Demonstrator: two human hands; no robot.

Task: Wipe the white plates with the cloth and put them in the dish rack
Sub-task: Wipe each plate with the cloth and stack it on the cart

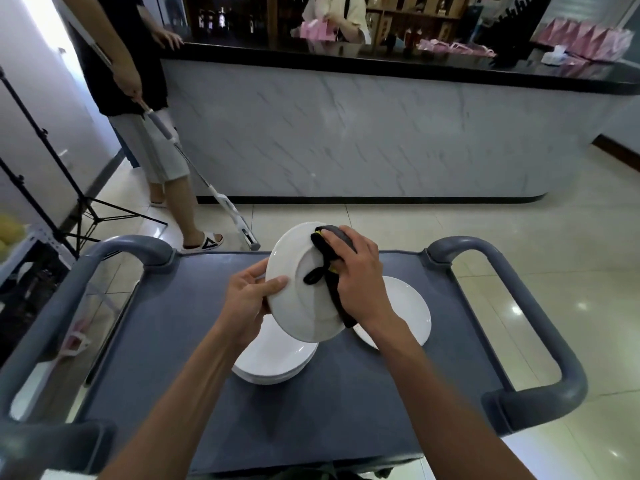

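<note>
I see the left hand [251, 295] pinching a tilted white plate [298, 299] at its rim. The right hand [358, 275] clasps a black cloth [325, 258] against the plate's underside.

Bright, even indoor light; floor [540, 271] glare; wide-angle bending at edges.

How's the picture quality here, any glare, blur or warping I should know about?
Head view: strong wide-angle warping bends the counter and cart handles; ceiling lights glare off the floor tiles; the doorway at upper left is blown out; the held plate, cloth and both hands are sharp.
</note>
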